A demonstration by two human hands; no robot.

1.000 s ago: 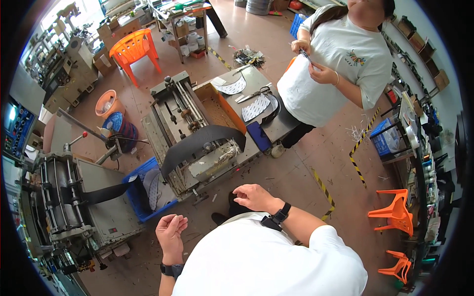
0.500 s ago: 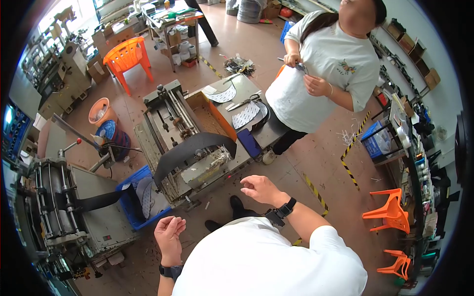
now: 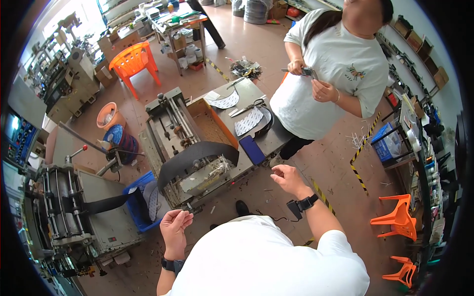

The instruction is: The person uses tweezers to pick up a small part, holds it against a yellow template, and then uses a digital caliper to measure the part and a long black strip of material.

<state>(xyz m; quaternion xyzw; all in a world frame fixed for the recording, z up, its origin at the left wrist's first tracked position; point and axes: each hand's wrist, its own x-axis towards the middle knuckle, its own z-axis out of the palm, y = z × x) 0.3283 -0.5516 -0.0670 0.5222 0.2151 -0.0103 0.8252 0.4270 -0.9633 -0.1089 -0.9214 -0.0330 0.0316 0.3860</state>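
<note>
at the fingers of the left hand, bent and bunched against the thumb; cannot tell whether grasping something small. loosely half-curled, released, in the right hand, with back uppermost and forearm slanting up and leftward from the white sleeve. nearly upright at the left forearm. beyond both hands, arched over the bench machine: a black strip, with long axis running roughly left to right and left end lower. hidden behind that strip: part of the machine. hard to make out: grey pieces heaped inside the blue crate, near the left hand.
</note>
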